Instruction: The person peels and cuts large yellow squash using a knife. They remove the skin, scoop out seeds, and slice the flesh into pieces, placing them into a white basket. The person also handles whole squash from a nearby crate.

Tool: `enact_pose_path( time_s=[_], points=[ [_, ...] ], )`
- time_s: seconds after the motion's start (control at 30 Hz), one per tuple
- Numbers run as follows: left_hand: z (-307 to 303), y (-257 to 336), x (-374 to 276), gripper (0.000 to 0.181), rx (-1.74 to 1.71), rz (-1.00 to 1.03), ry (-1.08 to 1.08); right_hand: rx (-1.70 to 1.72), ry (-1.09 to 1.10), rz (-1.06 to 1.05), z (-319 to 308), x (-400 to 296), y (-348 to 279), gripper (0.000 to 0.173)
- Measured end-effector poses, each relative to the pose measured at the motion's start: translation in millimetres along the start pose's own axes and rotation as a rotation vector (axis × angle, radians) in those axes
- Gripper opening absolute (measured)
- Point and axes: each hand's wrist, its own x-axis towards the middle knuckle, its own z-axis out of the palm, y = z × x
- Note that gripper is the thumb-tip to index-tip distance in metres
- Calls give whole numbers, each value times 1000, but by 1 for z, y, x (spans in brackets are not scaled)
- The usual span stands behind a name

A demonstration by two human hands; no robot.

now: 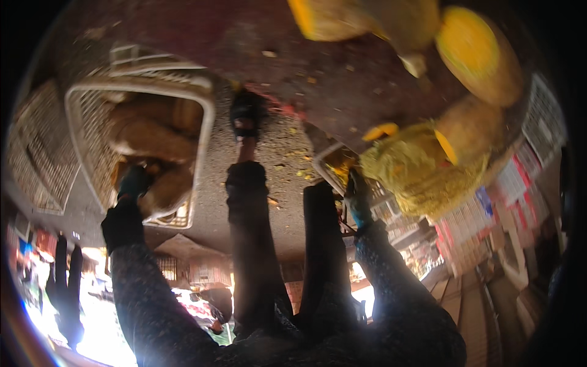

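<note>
My left hand (134, 182), in a green-blue glove, reaches into a white plastic crate (208, 119) and is against the large tan squashes (151, 137) lying there; blur hides its grip. My right hand (359, 202), gloved too, is beside my knee, near a small crate (323, 158) with yellow-orange scraps and a yellow mesh sack (412, 169). Its dark fingertips or a dark thing point upward; which, I cannot tell. Several large squashes with cut orange faces lie at the upper right, one (479, 55) showing a round bright cut end. An orange piece (380, 131) lies by the sack.
Another plastic crate (46, 147) stands at the far left. Small yellow scraps (305, 173) litter the rough ground by my sandalled foot (245, 112). A dark red sheet or surface (275, 27) spreads ahead. Stacked cartons (467, 229) are at the right. A person (66, 289) stands at the lower left.
</note>
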Motion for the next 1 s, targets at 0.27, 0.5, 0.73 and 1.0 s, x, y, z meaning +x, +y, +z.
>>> enact_pose_path(
  time_s=[0.27, 0.5, 0.73, 1.0],
  points=[
    [6, 21, -4, 38, 170, -7, 276, -199, -60, -20, 5, 77, 54, 26],
    [17, -27, 33, 37, 123, 256, 8, -334, -278, -237, 21, 106, 44, 28],
    [-8, 2, 22, 35, 254, -154, -170, -385, -401, -345, 30, 106, 40, 29],
    [-9, -19, 30, 28, 56, 136, -5, -441, -486, -399, 39, 114, 31, 30]
  ],
)
